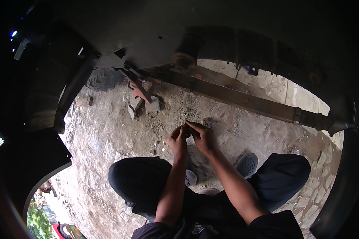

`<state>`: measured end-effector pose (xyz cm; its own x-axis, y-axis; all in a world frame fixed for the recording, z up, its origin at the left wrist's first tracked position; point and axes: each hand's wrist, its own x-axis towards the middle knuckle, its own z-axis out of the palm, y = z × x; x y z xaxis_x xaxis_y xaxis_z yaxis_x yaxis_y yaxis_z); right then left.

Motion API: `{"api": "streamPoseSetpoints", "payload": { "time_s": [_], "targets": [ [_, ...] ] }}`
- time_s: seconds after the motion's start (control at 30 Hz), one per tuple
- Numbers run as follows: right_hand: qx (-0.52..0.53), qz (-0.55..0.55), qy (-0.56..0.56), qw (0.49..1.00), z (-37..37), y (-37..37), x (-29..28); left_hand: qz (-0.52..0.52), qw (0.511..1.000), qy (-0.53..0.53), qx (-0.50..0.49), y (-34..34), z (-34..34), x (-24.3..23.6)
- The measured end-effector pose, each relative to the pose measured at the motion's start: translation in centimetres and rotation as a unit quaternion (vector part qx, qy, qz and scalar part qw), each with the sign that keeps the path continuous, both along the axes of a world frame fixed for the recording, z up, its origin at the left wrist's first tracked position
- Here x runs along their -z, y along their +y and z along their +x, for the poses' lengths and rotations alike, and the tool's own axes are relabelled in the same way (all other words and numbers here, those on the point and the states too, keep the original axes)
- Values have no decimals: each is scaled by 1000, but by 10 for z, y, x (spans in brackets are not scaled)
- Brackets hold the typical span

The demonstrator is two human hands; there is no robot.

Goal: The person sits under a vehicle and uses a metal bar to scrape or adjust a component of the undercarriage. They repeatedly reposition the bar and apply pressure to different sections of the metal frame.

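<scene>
Head view shows the long rusty steel leaf spring (243, 99) running beyond your fingertips, long axis slanting away to your right; judge it heavy and stiff, best gripped near its clamp. Below it, broken grey stone blocks (143, 105) lie ahead of your left hand (178, 139). Your right hand (202, 137) meets the left, fingertips pinched together on something too small to identify.
</scene>
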<state>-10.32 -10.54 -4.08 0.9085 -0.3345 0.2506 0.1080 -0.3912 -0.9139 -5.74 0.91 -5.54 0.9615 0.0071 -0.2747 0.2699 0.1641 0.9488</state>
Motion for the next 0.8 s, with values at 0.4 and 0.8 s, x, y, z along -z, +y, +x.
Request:
{"api": "streamPoseSetpoints", "payload": {
  "time_s": [0.4, 0.8],
  "targets": [
    [128, -93, -41, 987, -8, -42, 11, -65, 993, 29, 97, -51, 2, -9],
    [174, -258, -74, 947, 87, -97, -31, 557, 700, -355, 272, -97, 179, -67]
  ]
}}
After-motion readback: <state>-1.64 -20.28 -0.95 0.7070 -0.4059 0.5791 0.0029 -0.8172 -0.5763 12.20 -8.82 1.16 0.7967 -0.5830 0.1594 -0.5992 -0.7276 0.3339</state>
